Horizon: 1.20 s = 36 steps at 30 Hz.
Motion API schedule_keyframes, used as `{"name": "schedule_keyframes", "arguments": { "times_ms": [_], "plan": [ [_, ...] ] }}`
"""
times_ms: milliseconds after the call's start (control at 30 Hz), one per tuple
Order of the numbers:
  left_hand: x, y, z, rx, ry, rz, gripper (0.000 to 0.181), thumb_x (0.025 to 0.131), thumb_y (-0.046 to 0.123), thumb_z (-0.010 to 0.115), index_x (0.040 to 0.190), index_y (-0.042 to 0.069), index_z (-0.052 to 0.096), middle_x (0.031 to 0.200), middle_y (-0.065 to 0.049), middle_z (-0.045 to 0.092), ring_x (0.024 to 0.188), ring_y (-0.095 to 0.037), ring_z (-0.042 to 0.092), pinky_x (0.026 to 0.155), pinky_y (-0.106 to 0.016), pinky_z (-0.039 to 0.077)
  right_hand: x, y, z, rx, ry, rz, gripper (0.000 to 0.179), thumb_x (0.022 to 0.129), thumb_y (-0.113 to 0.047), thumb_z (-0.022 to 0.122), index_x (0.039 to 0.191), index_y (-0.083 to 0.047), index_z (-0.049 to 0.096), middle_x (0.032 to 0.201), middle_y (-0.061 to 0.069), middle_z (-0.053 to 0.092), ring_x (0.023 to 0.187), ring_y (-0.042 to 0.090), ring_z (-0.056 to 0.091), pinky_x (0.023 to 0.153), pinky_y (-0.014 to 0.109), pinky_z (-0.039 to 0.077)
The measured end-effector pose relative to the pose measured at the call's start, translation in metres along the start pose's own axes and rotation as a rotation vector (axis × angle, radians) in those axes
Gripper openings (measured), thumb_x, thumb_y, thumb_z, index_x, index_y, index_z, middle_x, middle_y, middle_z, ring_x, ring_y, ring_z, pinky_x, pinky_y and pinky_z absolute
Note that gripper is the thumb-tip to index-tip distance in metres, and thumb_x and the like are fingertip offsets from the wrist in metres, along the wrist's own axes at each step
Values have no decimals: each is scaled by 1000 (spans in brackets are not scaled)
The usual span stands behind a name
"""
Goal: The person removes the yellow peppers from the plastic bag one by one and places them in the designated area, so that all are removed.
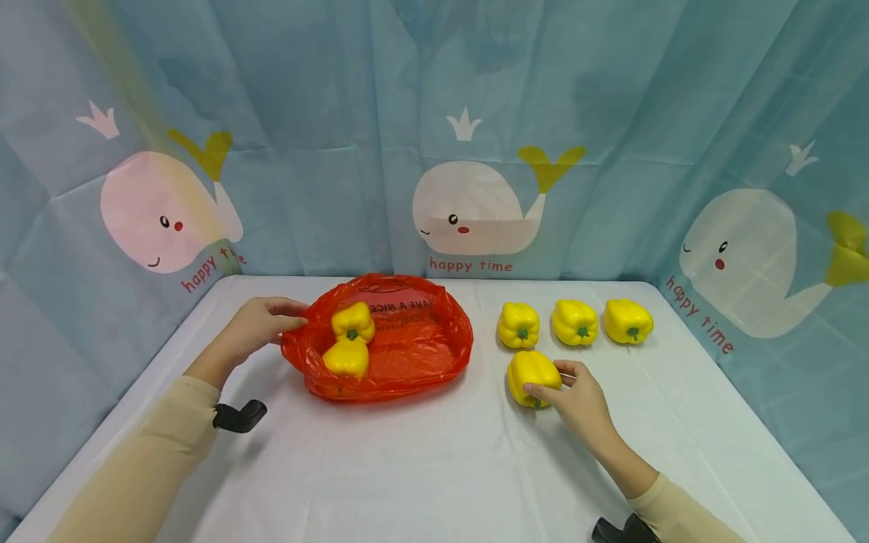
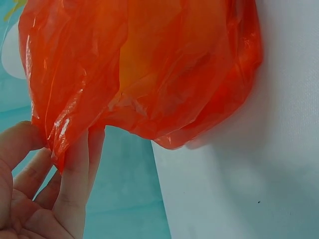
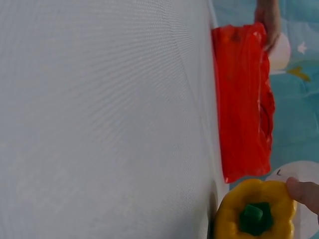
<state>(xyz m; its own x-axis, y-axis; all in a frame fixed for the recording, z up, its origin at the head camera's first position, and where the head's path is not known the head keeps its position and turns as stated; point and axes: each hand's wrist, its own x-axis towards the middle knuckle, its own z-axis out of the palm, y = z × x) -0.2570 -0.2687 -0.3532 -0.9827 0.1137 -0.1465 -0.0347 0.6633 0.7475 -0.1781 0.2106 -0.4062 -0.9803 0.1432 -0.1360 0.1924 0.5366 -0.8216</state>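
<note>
A red plastic bag (image 1: 414,339) lies spread with its mouth up on the table, two yellow bell peppers (image 1: 353,323) inside at its left. My left hand (image 1: 254,332) pinches the bag's left rim; the left wrist view shows the gathered plastic (image 2: 62,134) between thumb and fingers. To the right of the bag, my right hand (image 1: 577,400) grips another yellow bell pepper (image 1: 526,373) from its right side, thumb in front and fingers behind. In the right wrist view this pepper's green stem (image 3: 254,215) faces the camera and the thumb (image 3: 301,191) presses its edge.
Three more yellow bell peppers stand in a row behind the right hand: a left one (image 1: 519,326), a middle one (image 1: 575,323) and a right one (image 1: 628,321). A white cloth covers the table (image 1: 380,467). Blue whale-print curtains (image 1: 326,211) hang behind and at both sides.
</note>
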Motion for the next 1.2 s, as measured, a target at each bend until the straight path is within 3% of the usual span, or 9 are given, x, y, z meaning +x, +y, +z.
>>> {"name": "schedule_keyframes", "arguments": {
  "times_ms": [533,1200],
  "plan": [
    [0,-1,-2,-5,2,-6,54,99,36,59,140,2,53,138,-25,57,113,-30,62,90,-42,59,-1,-2,0,1,-12,-31,79,85,-32,77,141,9,39,148,31,42,140,45,39,114,58,37],
    [-1,0,-1,-3,3,-5,55,98,35,59,140,1,53,140,-25,55,115,-32,61,91,-42,59,1,-5,1,-28,-13,-40,76,85,-33,77,139,8,42,145,30,46,137,44,43,111,57,41]
  ]
}}
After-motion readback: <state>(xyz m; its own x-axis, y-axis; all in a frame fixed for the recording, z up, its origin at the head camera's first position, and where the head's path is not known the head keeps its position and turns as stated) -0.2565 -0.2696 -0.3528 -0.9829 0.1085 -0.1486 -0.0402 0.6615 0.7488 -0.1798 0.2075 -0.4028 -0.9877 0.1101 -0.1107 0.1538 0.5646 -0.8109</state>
